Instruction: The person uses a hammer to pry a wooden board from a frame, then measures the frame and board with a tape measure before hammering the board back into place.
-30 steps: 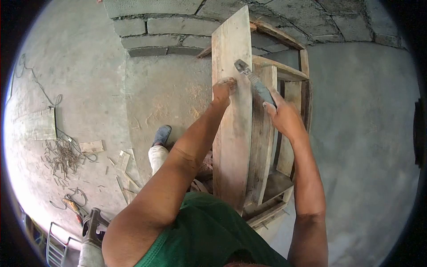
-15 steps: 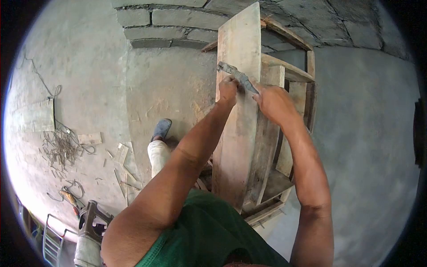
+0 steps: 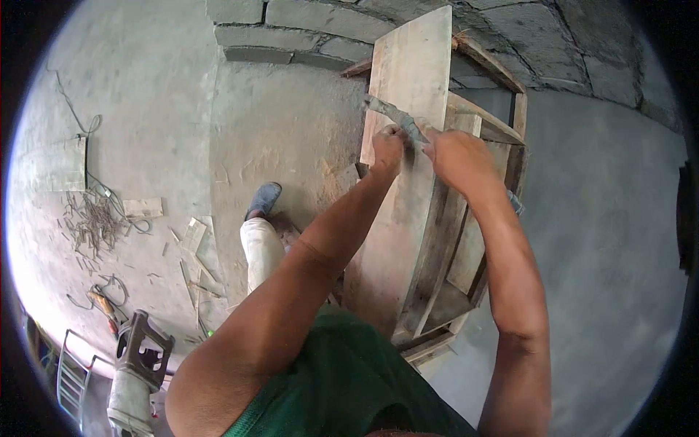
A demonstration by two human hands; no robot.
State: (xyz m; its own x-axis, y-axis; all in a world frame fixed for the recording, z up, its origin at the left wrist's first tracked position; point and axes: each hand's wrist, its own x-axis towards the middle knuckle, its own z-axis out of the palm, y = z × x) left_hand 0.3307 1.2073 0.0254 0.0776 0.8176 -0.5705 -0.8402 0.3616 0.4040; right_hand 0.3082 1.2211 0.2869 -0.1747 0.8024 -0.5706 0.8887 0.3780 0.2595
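Where the plank (image 3: 411, 65) leans on the wooden frame (image 3: 502, 131), the right hand (image 3: 455, 156) has its grip clamped on a hammer (image 3: 389, 113) lying across the plank; the left hand (image 3: 387, 142), grip pinched together, rests on the plank just below the hammer.

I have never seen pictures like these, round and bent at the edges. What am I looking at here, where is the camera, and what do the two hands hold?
There is no machine here: a person works with bare hands. The camera sits on the person's head and looks forward and down, so you see the arms from above. Its wide lens bends the edges. The right hand grips a hammer, whose head is at the edge of a long wooden board. The left hand has its fingertips on the board beside the hammer. Whether it pinches a nail is too small to tell. The board leans on a rough wooden frame. Below is a concrete floor, with the person's shoe, a heap of nails and wood scraps. Behind stands a block wall.
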